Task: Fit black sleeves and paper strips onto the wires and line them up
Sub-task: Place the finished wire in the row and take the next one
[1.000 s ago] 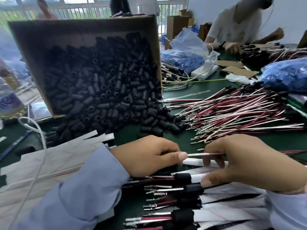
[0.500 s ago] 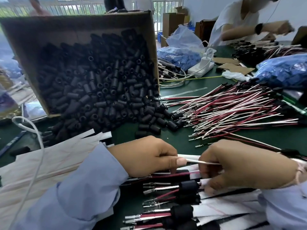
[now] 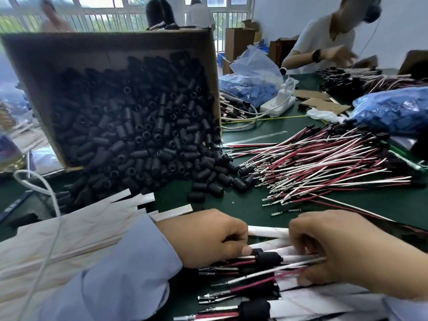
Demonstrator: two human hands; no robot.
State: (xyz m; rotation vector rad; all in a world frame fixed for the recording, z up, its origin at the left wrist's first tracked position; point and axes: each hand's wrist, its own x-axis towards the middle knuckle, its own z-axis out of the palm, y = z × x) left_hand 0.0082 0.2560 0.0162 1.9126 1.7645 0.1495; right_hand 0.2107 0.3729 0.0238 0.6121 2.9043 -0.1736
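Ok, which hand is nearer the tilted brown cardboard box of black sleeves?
Left. The left hand sits in front of the tilted brown cardboard box, below its spilled black sleeves; the right hand lies further right, before the red-and-white wire pile.

Black sleeves (image 3: 139, 140) heaped left; red-white wires (image 3: 324, 163) fanned right; white paper strips (image 3: 92, 232), apparently overlapping, near left.

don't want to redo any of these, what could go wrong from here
1. The finished row lies right under both hands. The left hand at the black sleeve, or the right hand gripping the white and red wires, could knock it out of line.
2. Loose sleeves spilling from the tipped box may roll into the wire pile.
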